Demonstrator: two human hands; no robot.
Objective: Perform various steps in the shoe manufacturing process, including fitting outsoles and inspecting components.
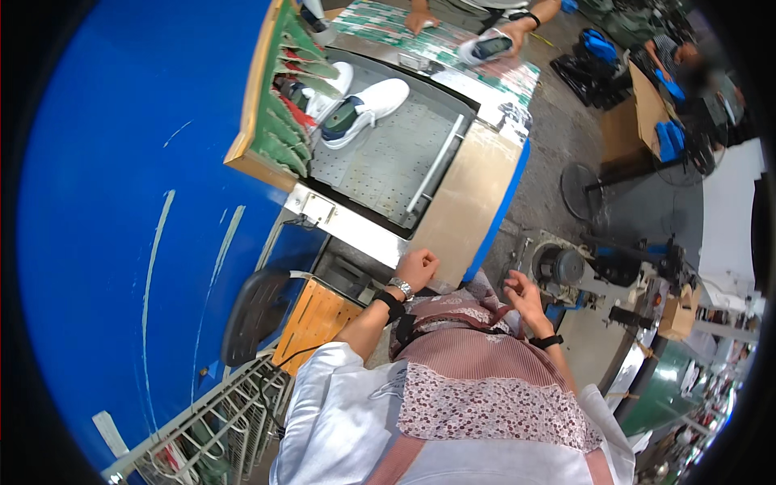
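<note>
My left hand [416, 269], with a metal watch on its wrist, rests at the near corner of the brown-topped work ledge [461, 206]. Its fingers are curled in, and I see nothing in them. To the right, beside my patterned apron [493, 404], my right hand [525, 299] hangs in the air with fingers bent but apart, holding nothing. Beyond the ledge, a white shoe [378, 101] with a dark insole lies tilted on the perforated grey tray [404, 153]. Another white shoe [338, 81] beside it is partly covered by the torn green and red strip curtain [287, 133].
Across the machine, a co-worker's hand [517, 32] grips a white shoe [485, 47] over a paint-streaked board [388, 24]. A large blue panel [121, 202] rises at left. Near me stand a wooden-seated chair [315, 322] and a wire rack [218, 412]; a motor [562, 265] stands right.
</note>
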